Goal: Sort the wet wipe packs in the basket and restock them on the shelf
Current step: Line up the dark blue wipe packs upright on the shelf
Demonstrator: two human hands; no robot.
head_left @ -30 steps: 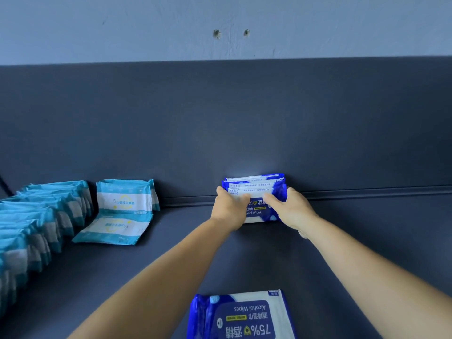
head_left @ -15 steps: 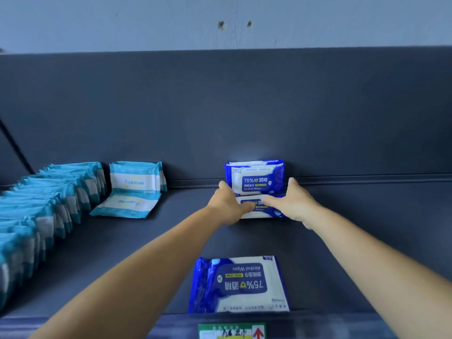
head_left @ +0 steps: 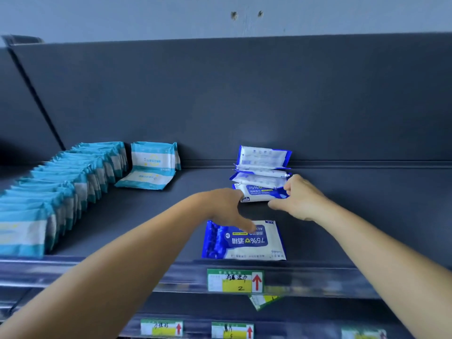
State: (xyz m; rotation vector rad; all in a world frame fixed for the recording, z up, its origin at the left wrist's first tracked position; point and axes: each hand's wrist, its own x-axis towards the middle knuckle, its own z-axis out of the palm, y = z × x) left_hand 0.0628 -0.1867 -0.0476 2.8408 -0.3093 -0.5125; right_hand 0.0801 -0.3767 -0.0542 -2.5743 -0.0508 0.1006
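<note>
Right hand (head_left: pixel 299 199) against blue pack (head_left: pixel 260 192).

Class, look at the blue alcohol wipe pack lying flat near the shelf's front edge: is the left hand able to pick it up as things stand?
Probably yes. The left hand hangs just over the flat blue pack, fingers open, holding nothing, with nothing between them. The right hand is busy at the rear packs, out of the way.

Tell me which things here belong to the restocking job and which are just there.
Job:
dark blue alcohol wipe packs at the back
flat blue alcohol wipe pack at the front
teal-and-white wipe packs
dark grey metal shelf

Just there:
green-and-yellow price label
loose tilted label below
</note>
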